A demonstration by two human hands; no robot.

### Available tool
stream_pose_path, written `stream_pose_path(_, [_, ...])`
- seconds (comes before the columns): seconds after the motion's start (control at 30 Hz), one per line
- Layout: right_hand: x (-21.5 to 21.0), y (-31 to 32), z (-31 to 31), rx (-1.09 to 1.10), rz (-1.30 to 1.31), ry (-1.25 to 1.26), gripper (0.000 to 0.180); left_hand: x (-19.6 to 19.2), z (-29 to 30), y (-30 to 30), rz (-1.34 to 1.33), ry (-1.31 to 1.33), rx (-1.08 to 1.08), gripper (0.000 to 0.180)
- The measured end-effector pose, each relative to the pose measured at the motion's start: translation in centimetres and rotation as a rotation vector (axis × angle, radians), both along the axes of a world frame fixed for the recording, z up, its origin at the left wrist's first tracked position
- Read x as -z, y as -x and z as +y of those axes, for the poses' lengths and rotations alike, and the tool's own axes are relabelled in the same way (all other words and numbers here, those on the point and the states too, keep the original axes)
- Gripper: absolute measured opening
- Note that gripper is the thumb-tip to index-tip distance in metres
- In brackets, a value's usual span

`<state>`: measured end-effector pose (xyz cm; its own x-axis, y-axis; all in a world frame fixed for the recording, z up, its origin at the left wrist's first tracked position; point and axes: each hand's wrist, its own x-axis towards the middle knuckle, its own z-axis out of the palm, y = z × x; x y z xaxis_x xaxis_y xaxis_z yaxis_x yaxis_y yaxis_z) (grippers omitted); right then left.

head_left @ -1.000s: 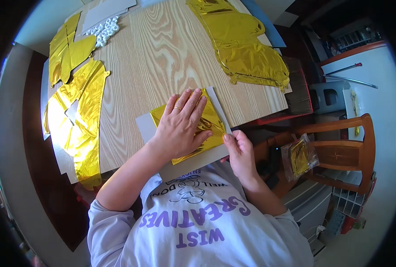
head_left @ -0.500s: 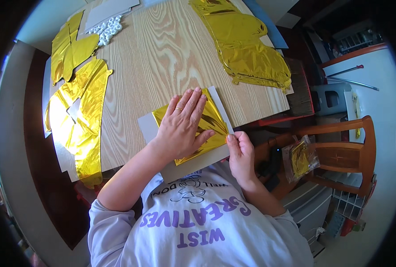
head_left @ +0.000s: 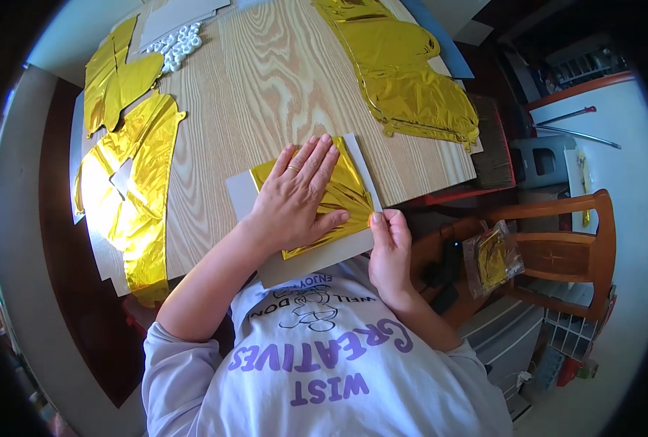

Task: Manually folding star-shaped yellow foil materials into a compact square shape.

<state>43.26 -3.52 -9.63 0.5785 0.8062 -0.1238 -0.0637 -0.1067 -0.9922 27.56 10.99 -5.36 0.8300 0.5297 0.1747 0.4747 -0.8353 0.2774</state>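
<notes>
My left hand (head_left: 295, 193) lies flat with its fingers stretched out on a folded gold foil balloon (head_left: 348, 191). Under the foil is a grey card (head_left: 241, 195), its edges showing around it at the near side of the table. At the foil's right edge, my right hand (head_left: 391, 244) pinches a corner between thumb and fingers. Creases fan across the foil from that pinched corner toward the left hand. The palm hides the middle of the foil.
Flat gold foil balloons (head_left: 145, 182) lie along the table's left side, and another (head_left: 404, 87) at the far right. A pile of small white rings (head_left: 182, 47) sits by grey cards (head_left: 178, 18) at the back. A wooden chair (head_left: 557, 251) carries a clear bag (head_left: 493, 261) of gold foil.
Both hands and the foil have shifted slightly. The right hand still pinches the corner, and more creases run from it across the foil.
</notes>
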Motion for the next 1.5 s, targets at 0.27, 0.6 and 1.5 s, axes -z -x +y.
stream_pose_path(0.27, [-2.5, -1.1, -0.1, -0.083, 0.357, 0.099, 0.024, 0.3, 0.3, 0.2, 0.021, -0.016, 0.020, 0.094])
stream_pose_path(0.6, [-9.8, -4.0, 3.7, -0.311, -1.108, -0.178, 0.041, 0.7, 0.2, 0.2, -0.022, -0.029, 0.017, 0.099])
stream_pose_path(1.5, [-3.8, -3.0, 8.3, -0.785, -1.417, 0.004, 0.084, -0.5, -0.3, 7.1, 0.156, -0.075, -0.186, 0.098])
